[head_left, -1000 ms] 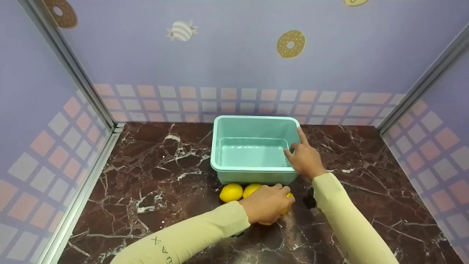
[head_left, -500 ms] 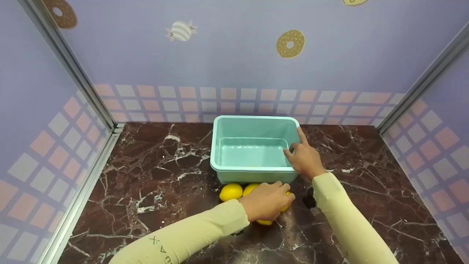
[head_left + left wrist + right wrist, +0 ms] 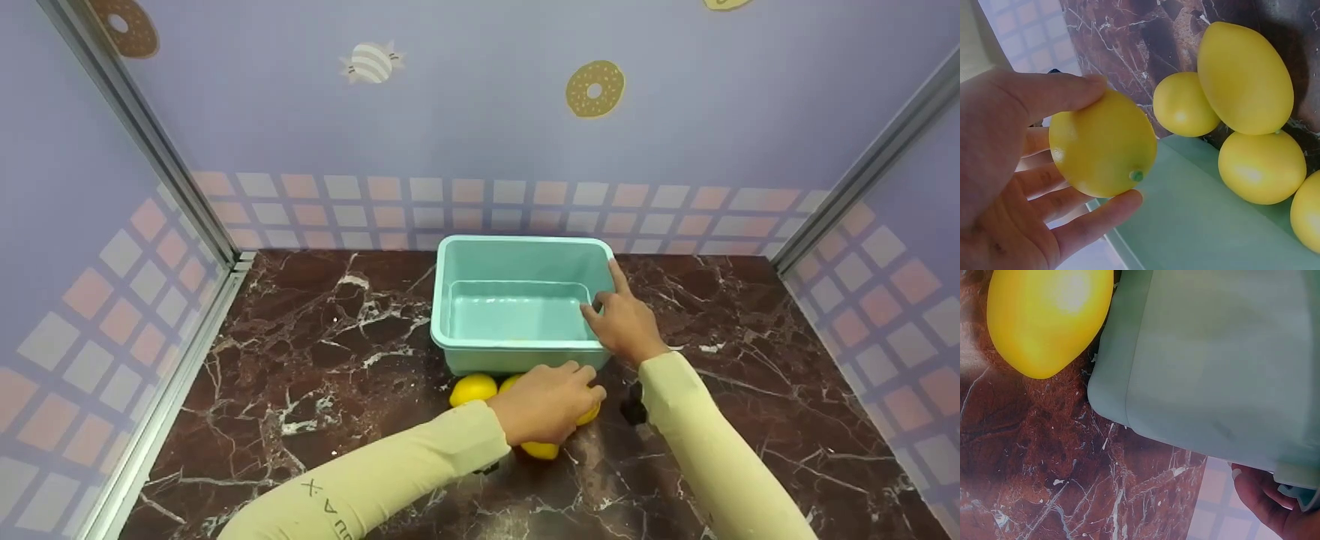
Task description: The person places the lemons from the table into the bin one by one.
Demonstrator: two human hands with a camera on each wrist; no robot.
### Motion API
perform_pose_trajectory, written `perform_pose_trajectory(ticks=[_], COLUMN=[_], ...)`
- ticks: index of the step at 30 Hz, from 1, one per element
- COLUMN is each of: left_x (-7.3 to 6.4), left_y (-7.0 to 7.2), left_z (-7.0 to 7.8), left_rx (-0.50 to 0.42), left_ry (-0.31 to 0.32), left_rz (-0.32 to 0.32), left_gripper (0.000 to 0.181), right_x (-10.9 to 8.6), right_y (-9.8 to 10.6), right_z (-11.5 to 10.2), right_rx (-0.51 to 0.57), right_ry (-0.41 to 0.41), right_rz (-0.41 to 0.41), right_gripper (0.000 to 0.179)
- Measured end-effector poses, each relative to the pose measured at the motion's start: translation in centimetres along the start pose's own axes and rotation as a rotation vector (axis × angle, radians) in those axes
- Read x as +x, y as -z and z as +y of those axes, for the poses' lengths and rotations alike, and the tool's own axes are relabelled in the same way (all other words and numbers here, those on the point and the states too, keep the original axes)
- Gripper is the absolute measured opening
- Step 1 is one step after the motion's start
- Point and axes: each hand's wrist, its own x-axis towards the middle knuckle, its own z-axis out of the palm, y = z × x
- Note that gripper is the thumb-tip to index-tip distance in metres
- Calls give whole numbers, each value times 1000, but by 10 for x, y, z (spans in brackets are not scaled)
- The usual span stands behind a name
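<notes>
Green tip [image 3: 1136, 176] on held lemon [image 3: 1098, 140]: left-wrist view only.

The left wrist view's right edge cuts off 1 lemon [image 3: 1307, 212].

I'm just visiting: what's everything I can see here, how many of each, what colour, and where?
Basin: one, turquoise, on the tabletop near the back
Lemons: five, yellow, one in the left hand, four in front of the basin
Tabletop: one, dark reddish-brown with white veins, below everything
Walls: three, lilac with pink and white squares, back and both sides
Doughnut pictures: two, brown, on the walls
Sweet picture: one, striped, back wall
Metal strips: several, silvery, along edges
Sleeves: two, pale yellow, on the arms
Hands: two, bare, left holding a lemon, right gripping the basin's rim
</notes>
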Motion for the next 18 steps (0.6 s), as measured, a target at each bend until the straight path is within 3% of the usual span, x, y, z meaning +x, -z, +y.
perform_pose_trajectory(ticks=[10, 18], left_x=[1, 1], left_y=[6, 11], left_z=[-1, -3], left_rx=[4, -11], left_ry=[8, 16], left_rz=[15, -11], left_gripper=[25, 31], right_x=[1, 0], right_y=[0, 0], right_z=[1, 0], right_rx=[1, 0], right_ry=[-9, 3], right_rz=[1, 2], right_gripper=[44, 43])
